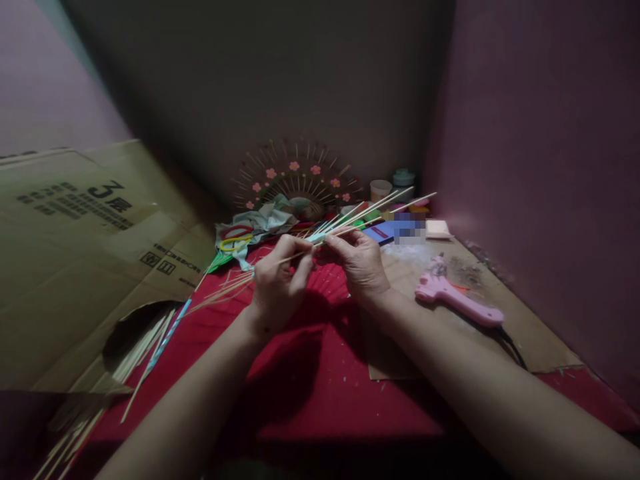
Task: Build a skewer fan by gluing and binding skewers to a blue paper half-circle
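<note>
Several thin pale sticks (357,217) are held in a bundle above the red cloth, fanning to the upper right and trailing to the lower left. A light blue-green wrap shows around the bundle between the hands. My left hand (284,273) is closed on the sticks, with thumb and fingers bent around them. My right hand (361,261) pinches the bundle just right of the wrap, thumb on the near side. The fingertips of both hands are close together, and some are hidden behind the sticks.
A pink glue gun (457,300) lies on flat cardboard (530,333) at right. A large cardboard box (65,280) with sticks in its hole stands left. Behind are scissors (236,238), a flowered stick fan (295,177), a phone (383,231) and a cup (381,191).
</note>
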Demonstrator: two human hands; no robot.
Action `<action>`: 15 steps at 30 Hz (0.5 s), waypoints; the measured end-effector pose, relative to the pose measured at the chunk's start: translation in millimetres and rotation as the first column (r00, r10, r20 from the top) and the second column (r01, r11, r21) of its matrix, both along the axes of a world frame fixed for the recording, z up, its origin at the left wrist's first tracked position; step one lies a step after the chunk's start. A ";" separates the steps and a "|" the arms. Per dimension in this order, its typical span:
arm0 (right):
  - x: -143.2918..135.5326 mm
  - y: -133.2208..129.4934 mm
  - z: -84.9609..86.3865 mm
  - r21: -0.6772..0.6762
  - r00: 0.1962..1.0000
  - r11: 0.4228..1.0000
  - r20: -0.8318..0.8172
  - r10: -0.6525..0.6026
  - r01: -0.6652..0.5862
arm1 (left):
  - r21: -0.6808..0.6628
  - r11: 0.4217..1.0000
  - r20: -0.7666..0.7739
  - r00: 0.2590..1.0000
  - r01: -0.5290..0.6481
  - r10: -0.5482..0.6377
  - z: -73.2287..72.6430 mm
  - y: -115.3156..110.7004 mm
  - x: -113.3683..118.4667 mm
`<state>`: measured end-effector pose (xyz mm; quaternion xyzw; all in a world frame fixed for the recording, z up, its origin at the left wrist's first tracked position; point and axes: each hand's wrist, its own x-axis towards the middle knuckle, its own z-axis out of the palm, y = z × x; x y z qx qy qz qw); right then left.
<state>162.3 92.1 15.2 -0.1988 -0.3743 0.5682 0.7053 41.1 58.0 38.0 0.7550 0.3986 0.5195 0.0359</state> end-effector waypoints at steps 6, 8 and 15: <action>1.1 -1.6 1.0 0.012 0.999 1.000 0.042 0.019 -0.020 | -0.170 0.981 0.384 0.923 0.089 -0.017 2.2 -5.7 -0.3; 1.0 -2.4 1.3 0.022 0.999 0.999 0.046 0.027 -0.028 | -0.128 0.989 0.391 0.920 0.078 -0.022 2.6 -8.8 -0.7; 0.0 -0.9 1.0 -0.008 0.999 0.999 0.014 0.036 -0.036 | 0.042 0.994 0.188 0.976 0.102 -0.108 -1.6 -7.5 0.1</action>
